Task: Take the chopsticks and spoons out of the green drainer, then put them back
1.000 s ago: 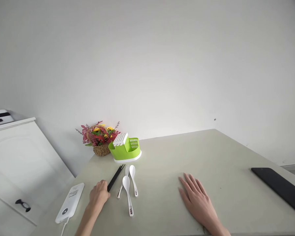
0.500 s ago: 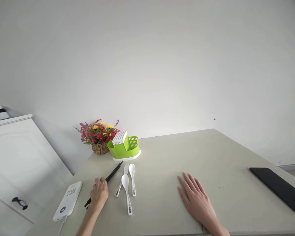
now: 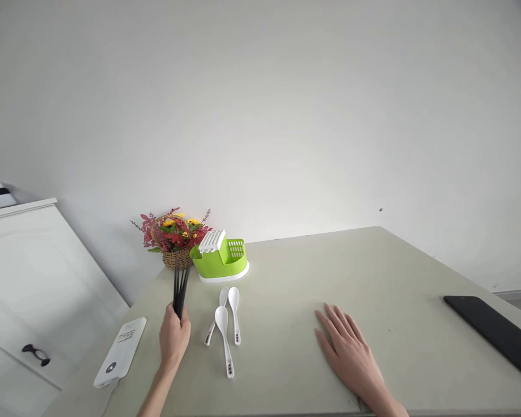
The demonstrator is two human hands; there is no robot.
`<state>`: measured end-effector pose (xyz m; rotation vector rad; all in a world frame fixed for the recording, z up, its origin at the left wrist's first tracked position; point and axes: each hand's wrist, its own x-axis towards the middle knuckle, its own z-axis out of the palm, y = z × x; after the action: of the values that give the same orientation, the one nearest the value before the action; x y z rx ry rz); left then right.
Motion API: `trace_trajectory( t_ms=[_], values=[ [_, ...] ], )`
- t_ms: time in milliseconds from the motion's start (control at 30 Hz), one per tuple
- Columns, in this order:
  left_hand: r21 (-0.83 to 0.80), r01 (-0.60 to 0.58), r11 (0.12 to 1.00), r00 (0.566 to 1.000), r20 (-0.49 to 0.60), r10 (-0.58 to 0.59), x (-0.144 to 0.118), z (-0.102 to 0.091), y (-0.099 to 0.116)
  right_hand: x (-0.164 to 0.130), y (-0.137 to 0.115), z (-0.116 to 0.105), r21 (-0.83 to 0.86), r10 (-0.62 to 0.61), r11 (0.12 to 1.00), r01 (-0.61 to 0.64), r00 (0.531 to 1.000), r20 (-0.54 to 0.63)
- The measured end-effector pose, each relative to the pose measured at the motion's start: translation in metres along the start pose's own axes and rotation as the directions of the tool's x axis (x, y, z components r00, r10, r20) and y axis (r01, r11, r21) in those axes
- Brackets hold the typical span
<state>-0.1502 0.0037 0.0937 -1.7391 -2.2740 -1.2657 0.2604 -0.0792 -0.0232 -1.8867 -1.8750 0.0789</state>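
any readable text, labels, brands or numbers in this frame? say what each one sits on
None can be read.
white power bank: dark print lines and a round mark, too small to read.
white spoons: small dark marks on the handles, too blurred to read.
black chopsticks in the left hand, green cutlery holder, black slab: no text visible.

Hands: two, a left hand (image 3: pixel 174 339) and a right hand (image 3: pixel 351 356)
White spoons (image 3: pixel 224 333): three
Black chopsticks (image 3: pixel 179 288): one bunch, too close together to count
Green holder (image 3: pixel 220 261): one
Flower basket (image 3: pixel 172 238): one
White power bank (image 3: pixel 120 352): one
Black phone (image 3: pixel 497 334): one
Table (image 3: pixel 373 272): one
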Motion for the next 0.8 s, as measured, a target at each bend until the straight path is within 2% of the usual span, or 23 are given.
trace_trajectory(
  t_ms=[33,67,133,200,333,400,500,567,633,733,800],
  values=[
    [-0.182,0.049,0.982,0.998,0.044,-0.042,0.001,0.001,0.01,0.0,0.0,0.0,-0.004,0.0,1.0,0.0,1.0,0.0],
    [-0.363,0.101,0.926,0.992,0.11,-0.065,0.001,0.004,0.021,0.0,0.0,-0.001,-0.008,-0.001,1.0,0.001,1.0,-0.001],
    [-0.651,0.199,0.732,0.967,0.25,-0.041,-0.004,0.01,0.048,0.0,0.0,-0.001,-0.011,-0.004,1.0,0.004,1.0,-0.005],
    [-0.77,0.287,0.569,0.927,0.372,0.035,-0.017,0.018,0.079,-0.001,-0.001,-0.002,-0.007,-0.004,1.0,0.004,1.0,-0.008],
    [-0.822,0.406,0.4,0.845,0.505,0.179,-0.057,0.045,0.138,-0.003,-0.002,-0.002,0.042,-0.002,0.999,0.003,1.0,-0.018],
    [-0.826,0.412,0.385,0.818,0.522,0.244,-0.077,0.062,0.161,-0.002,0.0,-0.003,0.101,-0.002,0.995,0.004,1.0,-0.027],
    [-0.811,0.426,0.401,0.802,0.544,0.246,-0.1,0.089,0.184,0.005,0.002,-0.014,0.298,0.021,0.954,-0.024,1.0,0.015],
    [-0.798,0.405,0.446,0.812,0.538,0.226,-0.11,0.104,0.194,0.014,-0.001,-0.033,0.508,0.037,0.858,-0.072,0.996,0.08],
    [-0.783,0.349,0.516,0.834,0.51,0.211,-0.118,0.116,0.199,0.025,-0.012,-0.06,0.707,0.042,0.7,-0.104,0.994,0.105],
    [-0.771,0.269,0.578,0.86,0.462,0.217,-0.125,0.127,0.204,0.042,-0.041,-0.101,0.845,-0.023,0.533,-0.029,0.999,0.048],
    [-0.785,0.225,0.578,0.869,0.43,0.246,-0.128,0.132,0.205,0.054,-0.063,-0.12,0.877,-0.057,0.48,0.013,0.998,0.016]
  ],
)
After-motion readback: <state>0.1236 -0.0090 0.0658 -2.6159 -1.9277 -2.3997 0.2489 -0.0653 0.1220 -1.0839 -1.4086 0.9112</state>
